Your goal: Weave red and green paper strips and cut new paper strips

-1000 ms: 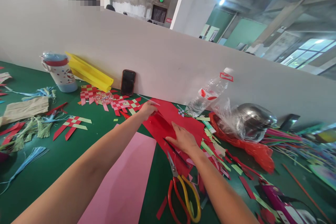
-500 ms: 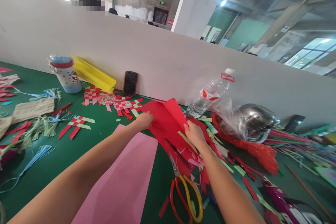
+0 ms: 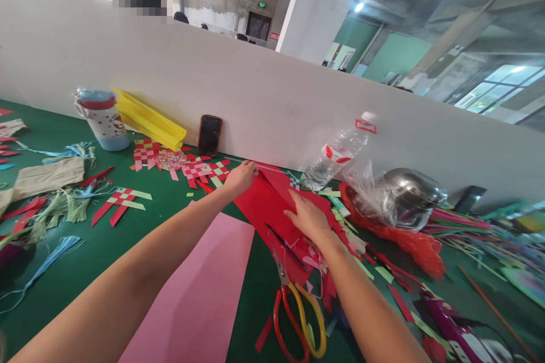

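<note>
A large sheet of red paper [image 3: 264, 204] lies against the foot of the partition. My left hand [image 3: 242, 177] is closed at its far left edge, fingers pinched on the paper. Over the right part of the sheet hovers my right hand [image 3: 310, 215], open, thumb and fingers apart; whether it touches the paper I cannot tell. Scissors [image 3: 289, 292] with one red and one yellow handle rest below the sheet, beside paper scraps. A pink sheet [image 3: 200, 295] lies under my left forearm.
Left are a cup [image 3: 102, 119], a yellow folded strip [image 3: 149, 122], a phone [image 3: 209, 135], woven paper pieces [image 3: 121, 201] and tassels [image 3: 59, 252]. Right are a plastic bottle [image 3: 336, 153], a metal bowl [image 3: 411, 193] in plastic and a purple tool [image 3: 451, 323].
My right hand has let go of the raised red paper edge, which has dropped flatter. My left hand has moved up and right along the sheet's far edge.
</note>
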Action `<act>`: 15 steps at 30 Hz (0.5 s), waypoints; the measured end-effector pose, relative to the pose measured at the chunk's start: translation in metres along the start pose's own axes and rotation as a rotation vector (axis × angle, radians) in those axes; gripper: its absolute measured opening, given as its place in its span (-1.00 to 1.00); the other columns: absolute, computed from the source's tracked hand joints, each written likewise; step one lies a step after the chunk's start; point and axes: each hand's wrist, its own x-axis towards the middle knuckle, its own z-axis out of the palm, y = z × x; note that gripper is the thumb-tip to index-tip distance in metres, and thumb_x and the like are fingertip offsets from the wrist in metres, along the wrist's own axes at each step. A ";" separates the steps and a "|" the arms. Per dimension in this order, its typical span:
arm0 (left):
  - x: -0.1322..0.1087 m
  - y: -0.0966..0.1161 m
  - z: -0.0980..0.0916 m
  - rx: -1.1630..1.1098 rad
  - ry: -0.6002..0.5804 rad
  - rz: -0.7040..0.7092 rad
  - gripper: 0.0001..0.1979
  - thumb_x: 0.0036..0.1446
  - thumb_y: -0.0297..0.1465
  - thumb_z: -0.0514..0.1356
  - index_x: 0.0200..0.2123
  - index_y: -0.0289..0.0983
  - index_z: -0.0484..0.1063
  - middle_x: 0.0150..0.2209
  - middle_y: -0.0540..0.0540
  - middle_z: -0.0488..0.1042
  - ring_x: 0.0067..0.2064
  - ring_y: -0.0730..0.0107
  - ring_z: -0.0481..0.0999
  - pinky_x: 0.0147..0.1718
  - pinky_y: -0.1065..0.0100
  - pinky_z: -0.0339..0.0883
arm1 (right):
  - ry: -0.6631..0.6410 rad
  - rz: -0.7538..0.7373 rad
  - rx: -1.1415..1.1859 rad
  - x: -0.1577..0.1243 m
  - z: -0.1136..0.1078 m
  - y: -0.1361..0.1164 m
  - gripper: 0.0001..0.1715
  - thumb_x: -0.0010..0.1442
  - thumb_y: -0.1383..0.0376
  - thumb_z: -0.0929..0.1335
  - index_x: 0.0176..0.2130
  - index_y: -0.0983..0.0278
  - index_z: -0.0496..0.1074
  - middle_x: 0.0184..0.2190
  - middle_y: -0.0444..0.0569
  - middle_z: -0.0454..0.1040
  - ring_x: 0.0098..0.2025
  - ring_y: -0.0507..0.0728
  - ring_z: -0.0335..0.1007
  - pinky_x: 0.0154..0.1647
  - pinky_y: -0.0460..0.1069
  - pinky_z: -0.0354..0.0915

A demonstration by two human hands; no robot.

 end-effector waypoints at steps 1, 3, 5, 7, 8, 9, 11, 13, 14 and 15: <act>0.002 0.002 -0.003 -0.032 0.020 0.002 -0.66 0.29 -0.26 0.17 0.07 -0.27 0.37 0.06 -0.18 0.42 -0.02 0.22 0.49 -0.07 0.09 0.44 | 0.016 0.010 -0.014 0.000 -0.002 0.001 -0.29 0.28 0.26 0.31 0.34 0.25 0.08 0.24 0.18 0.32 0.23 0.26 0.30 0.13 0.12 0.30; 0.005 0.004 -0.010 -0.104 0.058 0.001 -0.66 0.28 -0.26 0.18 0.07 -0.27 0.37 0.06 -0.18 0.42 -0.02 0.21 0.49 -0.07 0.08 0.44 | 0.040 0.033 -0.039 0.000 -0.005 0.004 -0.33 0.29 0.32 0.27 0.33 0.28 0.09 0.20 0.21 0.36 0.19 0.26 0.34 0.11 0.12 0.30; 0.007 0.005 -0.015 -0.186 0.086 -0.007 -0.65 0.28 -0.26 0.18 0.07 -0.27 0.37 0.07 -0.18 0.41 -0.01 0.21 0.48 -0.06 0.07 0.44 | 0.048 0.039 -0.058 -0.001 -0.007 0.004 -0.35 0.31 0.28 0.27 0.33 0.30 0.09 0.20 0.22 0.36 0.20 0.26 0.32 0.13 0.13 0.29; 0.008 0.006 -0.017 -0.282 0.097 -0.026 -0.66 0.28 -0.26 0.18 0.07 -0.27 0.37 0.07 -0.18 0.41 -0.01 0.21 0.48 -0.06 0.07 0.44 | 0.040 0.028 -0.069 -0.003 -0.007 0.000 -0.31 0.31 0.16 0.30 0.33 0.30 0.09 0.22 0.21 0.33 0.24 0.26 0.26 0.16 0.12 0.28; 0.008 0.006 -0.017 -0.336 0.098 -0.042 -0.66 0.28 -0.27 0.18 0.07 -0.27 0.37 0.07 -0.18 0.41 -0.01 0.21 0.48 -0.06 0.07 0.43 | 0.032 0.026 -0.074 -0.004 -0.006 -0.004 -0.29 0.30 0.10 0.31 0.32 0.28 0.10 0.23 0.19 0.32 0.24 0.26 0.26 0.16 0.13 0.28; 0.007 0.007 -0.016 -0.393 0.099 -0.064 -0.67 0.28 -0.27 0.18 0.06 -0.27 0.38 0.07 -0.18 0.42 -0.01 0.21 0.48 -0.06 0.08 0.44 | 0.023 0.035 -0.081 -0.004 -0.004 -0.009 -0.31 0.30 0.07 0.31 0.30 0.27 0.13 0.21 0.17 0.33 0.21 0.25 0.29 0.14 0.14 0.31; 0.004 0.008 -0.011 -0.520 0.113 -0.128 -0.67 0.29 -0.27 0.18 0.06 -0.26 0.38 0.07 -0.18 0.41 -0.01 0.21 0.48 -0.05 0.08 0.43 | 0.001 0.085 -0.098 -0.003 -0.001 -0.018 -0.43 0.31 0.08 0.31 0.22 0.25 0.25 0.12 0.10 0.39 0.07 0.20 0.40 0.04 0.16 0.38; -0.003 0.008 -0.003 -0.659 0.147 -0.227 -0.66 0.28 -0.27 0.18 0.08 -0.26 0.37 0.08 -0.19 0.41 0.00 0.20 0.48 -0.05 0.07 0.43 | -0.014 0.153 -0.119 0.001 0.002 -0.024 -0.56 0.32 0.12 0.31 0.12 0.25 0.34 0.04 0.04 0.43 -0.05 0.14 0.45 -0.05 0.15 0.42; -0.008 0.007 0.002 -0.733 0.163 -0.289 -0.65 0.28 -0.27 0.18 0.09 -0.27 0.36 0.08 -0.19 0.40 0.00 0.20 0.48 -0.05 0.06 0.43 | -0.016 0.182 -0.129 0.002 0.003 -0.025 -0.59 0.32 0.14 0.32 0.09 0.26 0.36 0.02 0.03 0.43 -0.07 0.13 0.45 -0.06 0.14 0.43; -0.014 0.007 0.007 -0.810 0.171 -0.357 -0.63 0.28 -0.26 0.18 0.09 -0.27 0.35 0.08 -0.19 0.40 0.00 0.19 0.48 -0.06 0.06 0.44 | -0.014 0.204 -0.136 0.004 0.003 -0.025 -0.60 0.31 0.14 0.33 0.08 0.26 0.37 0.02 0.03 0.43 -0.06 0.13 0.44 -0.06 0.13 0.43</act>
